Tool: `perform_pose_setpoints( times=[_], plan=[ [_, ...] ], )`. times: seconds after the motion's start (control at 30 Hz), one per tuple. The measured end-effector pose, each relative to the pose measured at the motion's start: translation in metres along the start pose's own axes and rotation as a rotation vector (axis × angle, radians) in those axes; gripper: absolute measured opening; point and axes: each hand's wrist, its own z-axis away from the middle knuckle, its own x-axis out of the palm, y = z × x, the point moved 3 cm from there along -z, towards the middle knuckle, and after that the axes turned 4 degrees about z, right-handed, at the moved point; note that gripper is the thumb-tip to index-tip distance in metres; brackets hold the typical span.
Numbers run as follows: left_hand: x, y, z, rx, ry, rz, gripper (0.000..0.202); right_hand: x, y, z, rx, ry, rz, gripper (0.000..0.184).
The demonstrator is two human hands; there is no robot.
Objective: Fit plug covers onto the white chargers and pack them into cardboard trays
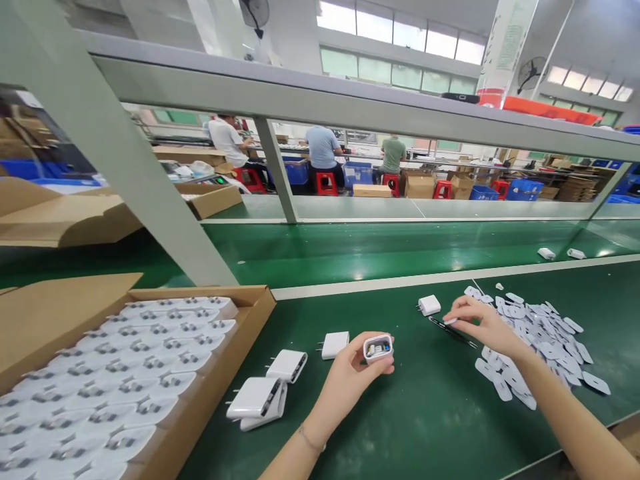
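My left hand (pixel 350 380) is closed round a white charger (pixel 378 347), held with its port end facing up. My right hand (pixel 480 321) rests on the green table with its fingers pinched on black tweezers (pixel 453 331) that lie along the surface. Just right of that hand is a pile of small white protective stickers (pixel 543 340). A single white charger (pixel 429 305) lies just left of my right hand. More white chargers lie left of my left hand, one (pixel 335 345) alone and a stack of three (pixel 265 393) beside the box.
A cardboard box (pixel 220 387) at the left holds rows of several white chargers. A green conveyor belt (pixel 380 250) runs behind the table, carrying two chargers (pixel 560 253) at far right. A grey frame post (pixel 125 167) slants up. People sit on red stools in the background.
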Motion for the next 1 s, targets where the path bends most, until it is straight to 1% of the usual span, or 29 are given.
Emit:
perform_pose_setpoints(
  times=[0.1,0.13,0.2,0.3,0.37,0.43,0.5,0.53,0.6,0.67,0.8,0.93,1.0],
  plan=[
    [-0.009,-0.013,0.000,-0.050,-0.009,0.045,0.029,0.010,-0.034,-0.009,-0.039,0.142,-0.441,0.017],
    [-0.012,-0.015,0.000,-0.057,-0.017,0.048,0.029,0.016,-0.043,-0.012,-0.026,0.160,-0.559,0.016],
    [-0.017,-0.016,0.001,-0.055,-0.033,0.039,0.027,0.031,-0.058,-0.019,0.022,0.140,-0.781,0.017],
    [-0.021,-0.011,0.002,-0.011,-0.029,-0.014,0.025,0.053,-0.068,-0.031,0.073,0.083,-1.057,0.025],
    [-0.021,-0.008,0.003,0.000,-0.024,-0.086,0.025,0.063,-0.065,-0.038,0.088,0.115,-1.161,0.031],
    [-0.019,-0.006,0.004,-0.025,-0.038,-0.177,0.025,0.072,-0.055,-0.042,0.128,0.164,-1.189,0.029],
    [-0.015,-0.007,0.005,-0.057,-0.059,-0.250,0.025,0.078,-0.043,-0.043,0.177,0.183,-1.168,0.022],
    [-0.013,-0.007,0.006,-0.071,-0.070,-0.274,0.025,0.081,-0.038,-0.042,0.194,0.173,-1.149,0.019],
    [-0.011,-0.009,0.006,-0.094,-0.080,-0.296,0.024,0.085,-0.034,-0.039,0.215,0.129,-1.098,0.023],
    [-0.010,-0.011,0.005,-0.110,-0.077,-0.304,0.021,0.087,-0.035,-0.035,0.211,0.063,-1.032,0.028],
    [-0.013,-0.014,0.001,-0.116,-0.056,-0.284,0.020,0.088,-0.046,-0.029,0.172,-0.058,-0.955,0.025],
    [-0.016,-0.016,-0.003,-0.125,-0.023,-0.247,0.020,0.094,-0.053,-0.027,0.144,-0.185,-1.050,0.031],
    [-0.017,-0.017,-0.005,-0.123,-0.012,-0.235,0.020,0.097,-0.056,-0.027,0.149,-0.225,-1.095,0.032]
  ],
)
